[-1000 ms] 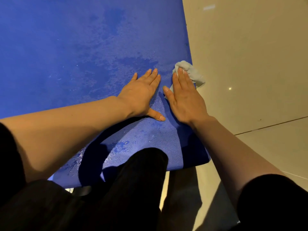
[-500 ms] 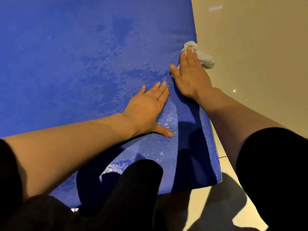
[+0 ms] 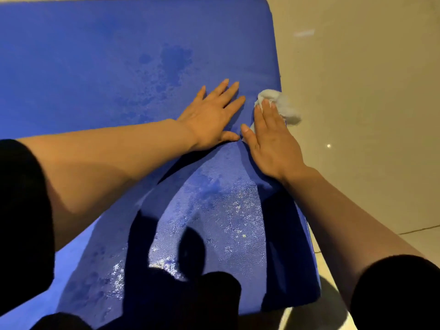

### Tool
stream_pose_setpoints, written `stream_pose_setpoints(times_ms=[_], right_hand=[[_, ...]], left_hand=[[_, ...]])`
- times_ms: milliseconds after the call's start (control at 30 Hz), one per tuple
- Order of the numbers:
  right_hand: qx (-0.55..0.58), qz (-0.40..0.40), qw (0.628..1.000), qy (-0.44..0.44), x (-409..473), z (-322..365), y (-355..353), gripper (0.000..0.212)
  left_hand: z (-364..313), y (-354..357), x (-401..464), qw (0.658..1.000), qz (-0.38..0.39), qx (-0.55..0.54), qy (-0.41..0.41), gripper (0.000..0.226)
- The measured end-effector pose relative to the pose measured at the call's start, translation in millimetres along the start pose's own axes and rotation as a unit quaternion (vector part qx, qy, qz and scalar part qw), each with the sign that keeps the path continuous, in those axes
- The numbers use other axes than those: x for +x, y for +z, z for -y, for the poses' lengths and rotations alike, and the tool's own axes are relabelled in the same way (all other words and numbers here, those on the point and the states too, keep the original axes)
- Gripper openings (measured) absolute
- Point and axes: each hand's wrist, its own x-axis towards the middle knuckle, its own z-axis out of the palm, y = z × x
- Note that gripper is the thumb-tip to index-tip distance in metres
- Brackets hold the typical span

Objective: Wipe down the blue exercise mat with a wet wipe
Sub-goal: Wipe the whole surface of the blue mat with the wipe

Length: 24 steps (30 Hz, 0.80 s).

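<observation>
The blue exercise mat point(image 3: 95, 67) fills most of the view, with darker damp patches in the middle and shiny wet streaks near me. My left hand point(image 3: 212, 115) lies flat on the mat with its fingers spread and nothing in it. Beside it, at the mat's right edge, my right hand point(image 3: 271, 141) presses flat on a crumpled white wet wipe point(image 3: 283, 106). The wipe sticks out past my fingertips and hangs slightly over the mat's edge. The two thumbs almost touch.
Beige tiled floor point(image 3: 369, 115) runs along the mat's right side and past its far edge, with a grout line at the lower right. My dark-clothed knee point(image 3: 190, 301) rests on the mat's near end. Arm shadows fall across the wet part.
My right hand slid the wipe forward along the right edge, then drew it back level with my left hand. The left hand stayed flat. The mat's far edge has come into view.
</observation>
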Motion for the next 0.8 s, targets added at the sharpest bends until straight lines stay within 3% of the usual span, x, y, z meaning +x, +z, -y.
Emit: stream_pose_setpoints(times_ms=[133, 333, 467, 533, 667, 800], right_hand=[[0.003, 0.027, 1.000, 0.012, 43, -3, -12, 0.066], [0.020, 0.031, 0.999, 0.029, 82, 0, -26, 0.067], [0.021, 0.019, 1.000, -0.002, 55, 0, -17, 0.067], [-0.002, 0.009, 1.000, -0.016, 51, -3, -14, 0.068], [-0.008, 0.011, 1.000, 0.002, 96, 0, -25, 0.066], [0.002, 0.033, 0.999, 0.020, 158, -3, -43, 0.066]], left_hand=[[3, -2, 10, 0.997, 0.073, -0.017, -0.011, 0.089], [7, 0, 10, 0.999, 0.042, -0.033, 0.001, 0.090], [19, -8, 20, 0.990, -0.117, -0.071, -0.010, 0.053], [32, -18, 35, 0.986, -0.142, -0.079, -0.036, 0.061], [60, -34, 63, 0.997, 0.009, -0.015, -0.076, 0.105], [68, -33, 76, 0.993, 0.064, -0.047, -0.087, 0.113]])
